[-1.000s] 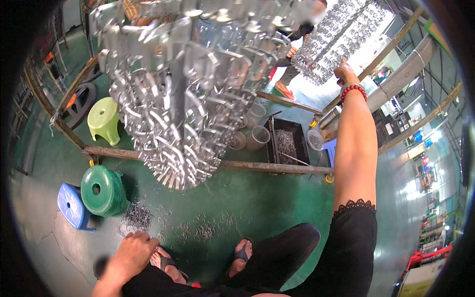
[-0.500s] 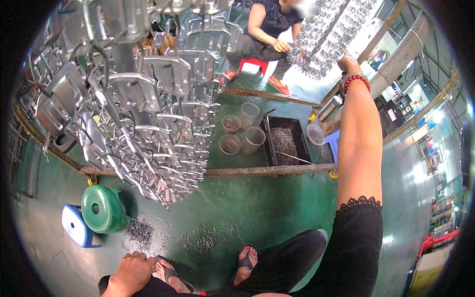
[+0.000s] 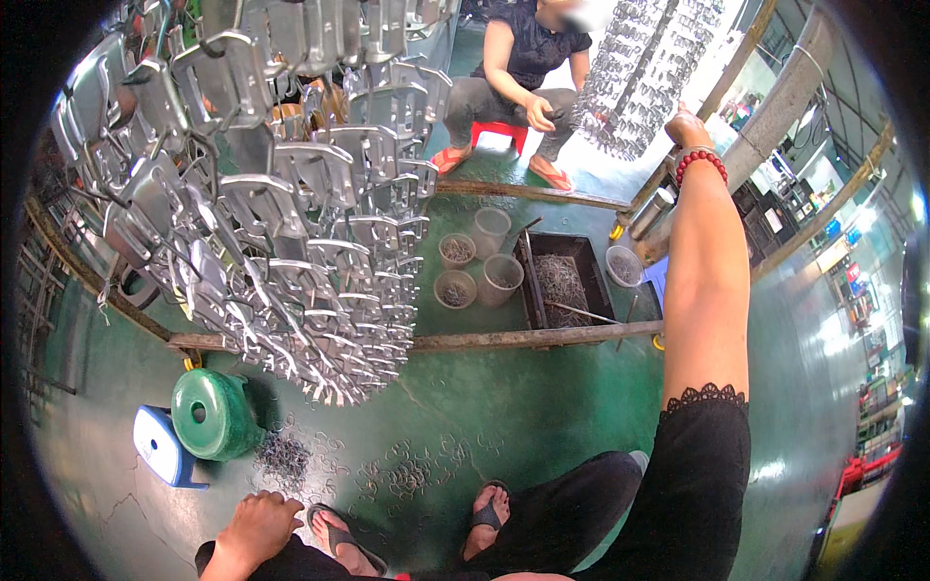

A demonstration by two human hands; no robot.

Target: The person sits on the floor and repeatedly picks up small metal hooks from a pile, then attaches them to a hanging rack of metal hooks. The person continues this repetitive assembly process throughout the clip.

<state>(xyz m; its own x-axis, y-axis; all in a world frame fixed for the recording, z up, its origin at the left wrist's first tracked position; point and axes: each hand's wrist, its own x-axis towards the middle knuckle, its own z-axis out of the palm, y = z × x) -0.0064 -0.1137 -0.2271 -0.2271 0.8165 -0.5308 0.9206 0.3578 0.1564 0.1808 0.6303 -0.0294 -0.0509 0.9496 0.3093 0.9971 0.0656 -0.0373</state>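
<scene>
My right hand [image 3: 688,128], with a red bead bracelet [image 3: 699,161] on its wrist, is raised at arm's length to the slanted wooden post [image 3: 736,73] beside a hanging rack of small silver parts [image 3: 649,87]. Its fingers are hidden behind the hand, so what it grips does not show. My left hand [image 3: 257,528] rests low on my knee with the fingers apart and nothing in it. A large hanging cluster of silver metal castings [image 3: 281,223] fills the upper left, close to my head.
Another person [image 3: 528,68] sits on a red stool [image 3: 499,131] at the back. A low wooden rail [image 3: 533,337] crosses the green floor. Behind it stand a black tray of wire hooks [image 3: 567,286] and plastic cups [image 3: 489,232]. Green stool [image 3: 208,412], blue stool [image 3: 160,445] and loose hooks [image 3: 286,455] lie front left.
The view has tipped so the casting cluster looms larger and the seated person has come into sight. My right hand stays raised at the post; my left hand stays on my knee.
</scene>
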